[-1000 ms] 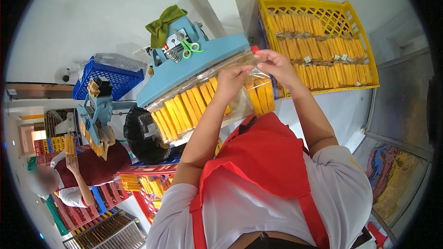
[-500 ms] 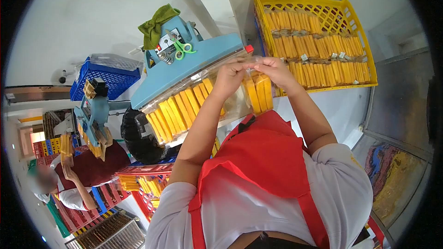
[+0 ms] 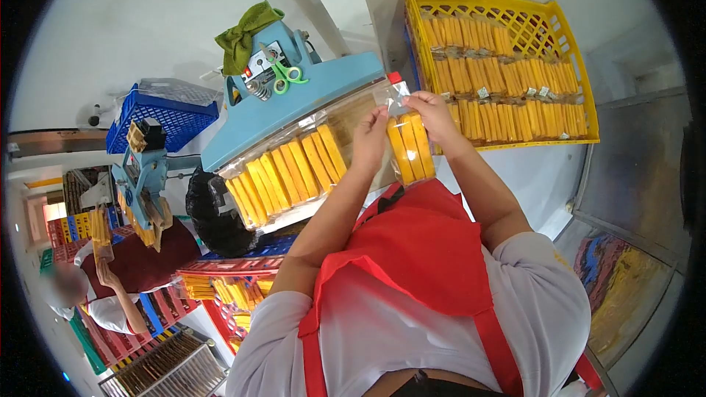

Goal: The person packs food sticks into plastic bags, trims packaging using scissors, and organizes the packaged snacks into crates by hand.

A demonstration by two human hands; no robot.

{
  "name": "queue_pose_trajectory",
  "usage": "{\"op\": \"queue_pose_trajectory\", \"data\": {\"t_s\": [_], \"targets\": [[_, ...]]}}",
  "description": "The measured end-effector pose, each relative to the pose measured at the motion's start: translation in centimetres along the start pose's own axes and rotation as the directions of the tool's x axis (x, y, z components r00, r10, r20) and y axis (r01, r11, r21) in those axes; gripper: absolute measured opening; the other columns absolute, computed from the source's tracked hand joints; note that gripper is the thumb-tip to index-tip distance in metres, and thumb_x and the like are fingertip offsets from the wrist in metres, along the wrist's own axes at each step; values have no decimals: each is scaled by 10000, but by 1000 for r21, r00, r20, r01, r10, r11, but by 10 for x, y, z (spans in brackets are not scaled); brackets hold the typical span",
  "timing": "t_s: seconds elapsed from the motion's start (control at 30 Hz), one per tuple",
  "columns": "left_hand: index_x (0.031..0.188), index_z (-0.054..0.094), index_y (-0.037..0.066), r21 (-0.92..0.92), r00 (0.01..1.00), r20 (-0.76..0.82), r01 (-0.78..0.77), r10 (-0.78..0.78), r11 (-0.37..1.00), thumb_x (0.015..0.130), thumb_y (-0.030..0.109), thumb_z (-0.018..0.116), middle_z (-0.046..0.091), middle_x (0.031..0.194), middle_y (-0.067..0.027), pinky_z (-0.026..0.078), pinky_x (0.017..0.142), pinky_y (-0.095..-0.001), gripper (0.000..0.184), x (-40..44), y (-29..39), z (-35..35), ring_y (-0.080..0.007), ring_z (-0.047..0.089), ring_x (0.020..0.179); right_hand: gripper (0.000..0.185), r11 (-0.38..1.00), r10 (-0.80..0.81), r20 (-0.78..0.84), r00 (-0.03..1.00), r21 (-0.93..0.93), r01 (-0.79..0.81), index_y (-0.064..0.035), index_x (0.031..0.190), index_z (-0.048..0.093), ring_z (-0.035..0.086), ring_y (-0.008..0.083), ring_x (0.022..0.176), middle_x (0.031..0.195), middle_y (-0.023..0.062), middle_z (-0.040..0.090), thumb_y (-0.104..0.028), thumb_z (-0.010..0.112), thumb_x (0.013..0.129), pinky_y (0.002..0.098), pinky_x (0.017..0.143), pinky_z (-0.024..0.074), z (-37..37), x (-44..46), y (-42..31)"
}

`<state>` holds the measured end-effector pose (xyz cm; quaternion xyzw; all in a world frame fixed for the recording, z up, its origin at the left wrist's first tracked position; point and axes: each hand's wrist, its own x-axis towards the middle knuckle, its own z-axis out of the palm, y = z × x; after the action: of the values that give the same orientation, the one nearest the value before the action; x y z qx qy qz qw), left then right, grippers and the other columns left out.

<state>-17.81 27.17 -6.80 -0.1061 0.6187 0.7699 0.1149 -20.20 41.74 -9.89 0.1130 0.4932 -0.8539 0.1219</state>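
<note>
My left hand (image 3: 371, 137) and my right hand (image 3: 435, 119) pinch the top edge of a clear plastic bag (image 3: 412, 148), one at each side. Several yellow bars stand side by side inside this bag, and its upper part is bare film. Just beyond my hands is the long jaw of a light-blue bag sealer (image 3: 294, 99), with a red tip at its right end. To the left of my left hand, a row of bagged yellow bars (image 3: 287, 173) lies along the sealer's front ledge.
A yellow crate (image 3: 515, 140) holds rows of bagged bars at right. Green scissors (image 3: 283, 77) and a green cloth (image 3: 246, 37) rest on the sealer. A blue crate (image 3: 158, 121), black plastic bag (image 3: 213, 213) and second sealer are left, where a co-worker (image 3: 110, 279) holds packs.
My hands have drawn apart from nearly touching to the two sides of the bag's top, leaving its clear film showing between them. The view has shifted slightly.
</note>
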Motion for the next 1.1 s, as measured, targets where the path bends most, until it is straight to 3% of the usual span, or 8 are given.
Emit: {"op": "queue_pose_trajectory", "data": {"t_s": [0.1, 0.33, 0.53, 0.6, 0.73, 0.9, 1.0, 1.1], "targets": [[1084, 482, -9, -243, 994, -70, 60, -79, 968, 873, 176, 479, 524, 950, -26, 377, 787, -219, 280, -8, -8, 8, -84, 480, 847, 96, 993, 111, -35, 993, 53, -109, 0, 761, 580, 532, 113, 591, 656, 30, 545, -94, 598, 754, 235, 522, 429, -1, 5, 9], [1076, 477, -8, -155, 998, -68, -26, 15, 988, 864, 146, 486, 519, 964, -34, 395, 757, -221, 262, 21, -25, -6, -102, 484, 851, 125, 985, 139, -84, 987, 115, -129, 15, 791, 563, 537, 132, 590, 693, 47, 545, -89, 612, 742, 263, 521, 442, 11, 37, 19], [1027, 497, -24, 115, 952, -273, -110, 138, 987, 845, 120, 506, 525, 952, -47, 392, 761, -231, 232, 44, -24, -26, -117, 479, 862, 256, 997, 70, -135, 988, -15, -73, 21, 956, 533, 547, 128, 685, 780, 66, 559, -135, 610, 768, 252, 623, 453, 32, 27, 18], [1055, 485, -49, 353, 906, -295, -191, 303, 916, 823, 142, 535, 509, 991, -103, 387, 780, -263, 304, 44, -24, -29, -159, 480, 885, 385, 975, 38, 86, 996, -221, -18, 8, 1145, 449, 526, 126, 866, 983, 75, 555, -103, 575, 798, 230, 752, 427, 35, 3, 13], [1096, 464, -71, 567, 850, -401, -63, 342, 821, 792, 170, 564, 467, 1090, -175, 369, 847, -304, 400, 36, -10, -19, -246, 475, 959, 464, 975, -35, 69, 997, -218, 49, -4, 1231, 381, 525, 125, 894, 1056, 81, 534, -74, 556, 806, 242, 772, 428, 43, -3, 23], [1108, 478, -62, 782, 835, -81, -286, 545, 554, 764, 186, 580, 394, 1226, -203, 309, 949, -347, 436, -15, 10, -31, -327, 395, 1133, 428, 987, -49, 37, 998, -148, 54, 14, 1195, 408, 527, 121, 894, 1066, 67, 533, -53, 548, 797, 242, 782, 421, 59, -10, 29], [1105, 501, -20, 709, 927, 109, -327, 360, 625, 766, 168, 581, 416, 1214, -188, 314, 944, -351, 396, -71, 41, -60, -309, 390, 1148, 432, 971, -110, 114, 987, -201, 131, -2, 1216, 401, 520, 106, 908, 1055, 54, 543, -60, 542, 812, 241, 779, 425, 63, -6, 41], [1082, 524, 6, 720, 923, 11, -274, 385, 637, 785, 111, 561, 456, 1176, -169, 333, 919, -322, 316, -121, 48, -111, -269, 426, 1113, 398, 976, -72, 78, 994, -198, 87, -6, 1190, 437, 522, 104, 909, 1053, 45, 547, -63, 543, 811, 242, 785, 421, 73, -8, 45]]}}
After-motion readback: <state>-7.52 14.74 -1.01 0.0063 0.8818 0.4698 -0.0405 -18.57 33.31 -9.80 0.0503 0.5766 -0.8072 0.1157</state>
